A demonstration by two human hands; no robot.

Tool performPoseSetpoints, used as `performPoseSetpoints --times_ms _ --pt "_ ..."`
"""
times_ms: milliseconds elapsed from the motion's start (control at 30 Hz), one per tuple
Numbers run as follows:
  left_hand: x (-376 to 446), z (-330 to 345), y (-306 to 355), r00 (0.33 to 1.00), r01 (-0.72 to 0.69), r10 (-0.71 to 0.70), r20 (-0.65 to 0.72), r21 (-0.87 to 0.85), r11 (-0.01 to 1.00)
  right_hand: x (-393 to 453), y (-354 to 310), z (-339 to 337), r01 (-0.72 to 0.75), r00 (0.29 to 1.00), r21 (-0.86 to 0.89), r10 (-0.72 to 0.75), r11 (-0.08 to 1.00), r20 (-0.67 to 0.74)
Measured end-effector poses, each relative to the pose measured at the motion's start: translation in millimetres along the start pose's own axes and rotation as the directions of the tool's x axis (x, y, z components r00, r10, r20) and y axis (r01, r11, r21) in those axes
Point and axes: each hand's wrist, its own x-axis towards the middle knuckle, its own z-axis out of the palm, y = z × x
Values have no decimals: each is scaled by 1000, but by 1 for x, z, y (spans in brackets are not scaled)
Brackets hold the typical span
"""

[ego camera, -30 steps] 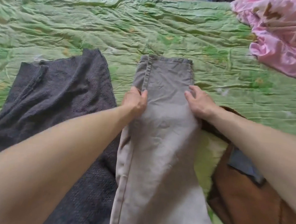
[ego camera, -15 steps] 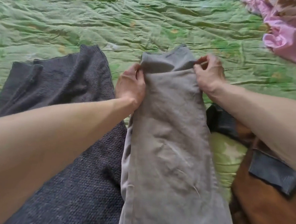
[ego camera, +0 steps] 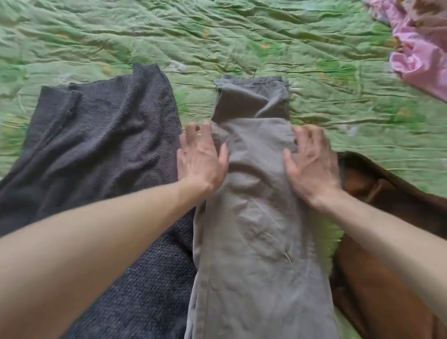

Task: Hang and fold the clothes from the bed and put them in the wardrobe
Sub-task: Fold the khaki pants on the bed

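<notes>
Trousers [ego camera: 255, 221], grey, laid lengthwise on bed [ego camera: 230, 33], between dark knit [ego camera: 96, 143] and brown garment [ego camera: 399, 254]. Head view only. Changed in the last second: flat with hem end stretched out a second ago, that end then lifted and pinched by both hands, now dropped back with a fold line across the cloth just beyond the fingertips. Left hand [ego camera: 201, 159] released, fingers spread, palm down at the left edge of the fold, partly on the knit. Right hand [ego camera: 310, 164] likewise released, fingers spread, pressing the right edge. Likely meaning: first fold being set and smoothed; further folds and the wardrobe not yet done. Pink cloth [ego camera: 441, 53] bunched at far right corner, untouched. No brand, label or writing legible anywhere; frame somewhat blurred.
</notes>
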Motion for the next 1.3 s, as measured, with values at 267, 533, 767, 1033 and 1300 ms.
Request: performPoseSetpoints --times_ms 267,533,767,1033,1300 --pt "-210 4 -28 893 -442 411 182 186 878 -237 -10 -3 287 955 -71 -279 955 101" --pt "-390 34 -74 779 -626 549 303 319 711 -437 5 12 297 916 -160 -233 941 328" --pt "-497 46 -103 769 -637 597 226 207 742 -515 9 16 312 932 -143 -274 939 238" --pt "-561 40 -129 639 -768 694 331 221 602 -578 14 19 234 951 -213 -178 949 253" --pt "-524 9 -167 237 -950 783 575 -33 312 -559 86 -17 723 635 -33 -646 690 424"
